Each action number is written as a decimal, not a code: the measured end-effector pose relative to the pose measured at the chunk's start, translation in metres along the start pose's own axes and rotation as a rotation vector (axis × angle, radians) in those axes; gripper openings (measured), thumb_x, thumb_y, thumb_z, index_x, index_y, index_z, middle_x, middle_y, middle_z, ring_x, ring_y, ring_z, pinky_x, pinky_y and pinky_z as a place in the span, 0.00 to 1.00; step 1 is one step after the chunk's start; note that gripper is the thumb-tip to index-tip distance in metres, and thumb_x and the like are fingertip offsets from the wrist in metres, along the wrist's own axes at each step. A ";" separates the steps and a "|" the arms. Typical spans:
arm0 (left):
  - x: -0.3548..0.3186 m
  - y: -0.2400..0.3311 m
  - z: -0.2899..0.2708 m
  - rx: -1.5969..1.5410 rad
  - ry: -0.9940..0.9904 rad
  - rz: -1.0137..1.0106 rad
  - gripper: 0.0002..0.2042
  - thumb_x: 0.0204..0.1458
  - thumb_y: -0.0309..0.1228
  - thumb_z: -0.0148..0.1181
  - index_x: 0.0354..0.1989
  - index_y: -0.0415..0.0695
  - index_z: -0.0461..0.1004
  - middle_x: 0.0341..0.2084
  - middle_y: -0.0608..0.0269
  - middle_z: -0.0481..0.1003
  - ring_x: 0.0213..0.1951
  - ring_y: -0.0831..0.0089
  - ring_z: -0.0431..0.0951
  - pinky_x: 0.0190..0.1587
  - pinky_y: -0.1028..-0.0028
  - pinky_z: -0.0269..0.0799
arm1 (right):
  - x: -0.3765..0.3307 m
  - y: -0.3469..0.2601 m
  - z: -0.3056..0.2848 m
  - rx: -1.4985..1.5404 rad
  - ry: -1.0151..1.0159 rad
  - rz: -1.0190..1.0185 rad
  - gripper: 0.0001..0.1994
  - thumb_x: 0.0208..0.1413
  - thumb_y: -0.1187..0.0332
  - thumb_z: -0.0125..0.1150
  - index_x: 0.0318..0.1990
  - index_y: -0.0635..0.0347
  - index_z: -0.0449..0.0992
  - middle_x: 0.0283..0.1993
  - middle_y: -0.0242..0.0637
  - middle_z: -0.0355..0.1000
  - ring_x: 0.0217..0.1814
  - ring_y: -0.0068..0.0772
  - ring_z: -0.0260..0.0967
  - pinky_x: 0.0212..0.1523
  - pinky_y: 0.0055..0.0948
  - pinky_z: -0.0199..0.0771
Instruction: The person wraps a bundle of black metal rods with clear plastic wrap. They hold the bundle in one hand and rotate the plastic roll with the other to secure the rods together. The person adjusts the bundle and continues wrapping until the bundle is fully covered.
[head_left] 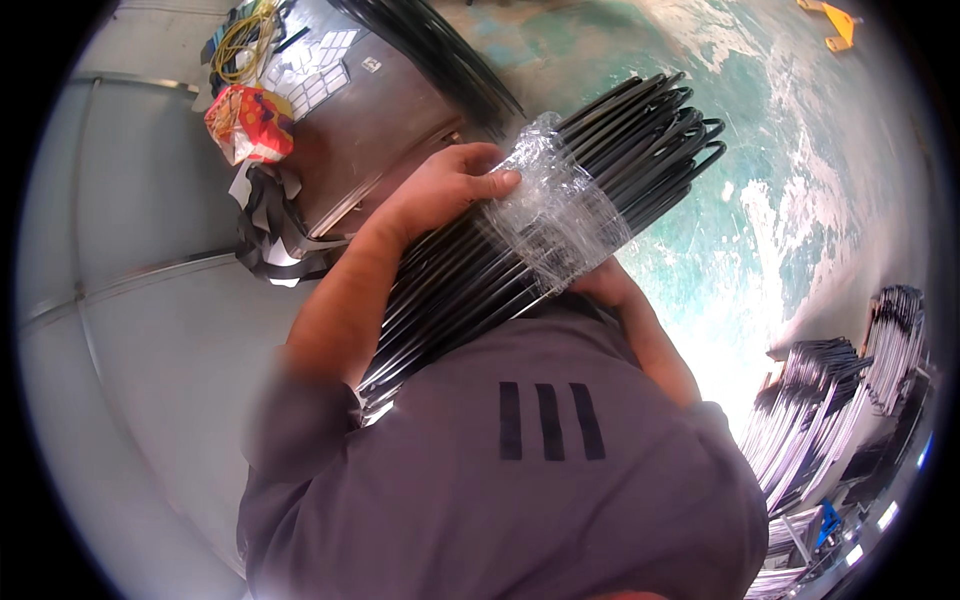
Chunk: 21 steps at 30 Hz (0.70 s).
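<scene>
A thick bundle of black rods (pixel 440 285) with looped far ends lies slantwise in front of my body, from lower left to upper right. Clear plastic wrap (pixel 560 210) goes round it as a band nearer the looped end. My left hand (pixel 455 185) grips the bundle's upper side, its thumb on the edge of the wrap and the fingers partly out of sight. From below, my right hand (pixel 603 284) holds the wrapped part; the bundle hides most of its fingers.
Beyond my left arm stands a brown-grey table (pixel 370 120) with more black rods (pixel 430 55), a red patterned bag (pixel 250 125) and yellow cord (pixel 240 45). Dark strips (pixel 275 225) hang at its edge. More rod bundles (pixel 815 400) sit at the right, on the worn green floor (pixel 740 230).
</scene>
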<state>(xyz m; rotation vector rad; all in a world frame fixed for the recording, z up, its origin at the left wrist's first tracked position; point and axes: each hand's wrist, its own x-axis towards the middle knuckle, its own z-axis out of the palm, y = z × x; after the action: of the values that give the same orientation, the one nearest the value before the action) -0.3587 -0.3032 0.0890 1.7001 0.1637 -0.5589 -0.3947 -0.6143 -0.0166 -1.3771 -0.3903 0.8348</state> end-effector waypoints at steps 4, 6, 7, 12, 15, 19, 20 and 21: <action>-0.002 0.029 0.002 0.287 -0.035 0.020 0.26 0.62 0.43 0.71 0.59 0.32 0.79 0.51 0.44 0.84 0.55 0.57 0.84 0.61 0.62 0.76 | -0.021 -0.014 0.010 0.175 0.062 0.096 0.42 0.47 0.77 0.80 0.73 0.66 0.70 0.70 0.42 0.74 0.73 0.39 0.70 0.75 0.40 0.66; 0.002 0.033 0.007 0.419 0.016 0.067 0.24 0.61 0.41 0.70 0.56 0.32 0.80 0.48 0.42 0.84 0.53 0.55 0.85 0.59 0.61 0.77 | -0.028 -0.014 0.013 0.148 0.068 0.109 0.43 0.46 0.76 0.80 0.73 0.66 0.70 0.69 0.41 0.75 0.73 0.39 0.70 0.75 0.38 0.66; 0.002 0.035 0.008 0.488 0.050 0.093 0.23 0.61 0.40 0.69 0.55 0.32 0.80 0.47 0.41 0.85 0.52 0.54 0.85 0.58 0.60 0.77 | -0.027 -0.013 0.014 0.109 0.062 0.090 0.43 0.46 0.75 0.81 0.73 0.67 0.69 0.68 0.41 0.75 0.73 0.39 0.70 0.75 0.37 0.66; -0.008 0.027 0.027 0.579 0.269 0.231 0.17 0.63 0.38 0.66 0.52 0.36 0.81 0.47 0.37 0.82 0.52 0.40 0.82 0.56 0.54 0.77 | -0.030 -0.022 0.027 0.091 0.103 0.052 0.45 0.45 0.73 0.81 0.74 0.67 0.68 0.66 0.41 0.77 0.70 0.37 0.71 0.73 0.34 0.67; -0.005 0.022 0.029 0.583 0.321 0.287 0.16 0.63 0.37 0.65 0.51 0.37 0.80 0.45 0.39 0.83 0.50 0.42 0.82 0.54 0.55 0.77 | -0.039 -0.032 0.026 0.162 0.137 0.122 0.41 0.47 0.70 0.81 0.71 0.67 0.70 0.59 0.38 0.79 0.62 0.33 0.75 0.65 0.31 0.73; -0.005 0.019 0.030 0.610 0.353 0.335 0.14 0.64 0.35 0.65 0.50 0.37 0.80 0.41 0.43 0.83 0.46 0.46 0.84 0.51 0.58 0.77 | -0.056 -0.051 0.025 0.153 0.182 0.086 0.35 0.50 0.62 0.79 0.64 0.67 0.74 0.47 0.34 0.80 0.45 0.23 0.77 0.42 0.24 0.76; -0.005 0.019 0.031 0.614 0.355 0.339 0.13 0.64 0.35 0.65 0.49 0.37 0.80 0.41 0.43 0.83 0.46 0.45 0.83 0.51 0.57 0.77 | -0.057 -0.053 0.025 0.119 0.175 0.009 0.33 0.50 0.60 0.78 0.62 0.67 0.75 0.44 0.33 0.79 0.40 0.21 0.76 0.35 0.21 0.75; -0.007 0.021 0.032 0.615 0.361 0.350 0.13 0.64 0.34 0.65 0.48 0.37 0.81 0.41 0.43 0.83 0.45 0.45 0.83 0.51 0.57 0.77 | -0.062 -0.059 0.022 0.118 0.131 0.057 0.32 0.51 0.59 0.78 0.60 0.66 0.76 0.43 0.33 0.79 0.36 0.20 0.75 0.31 0.21 0.71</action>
<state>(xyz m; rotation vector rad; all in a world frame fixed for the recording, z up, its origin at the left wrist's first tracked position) -0.3647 -0.3371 0.1071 2.3579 -0.0614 -0.0242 -0.4338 -0.6413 0.0580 -1.3298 -0.1983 0.7965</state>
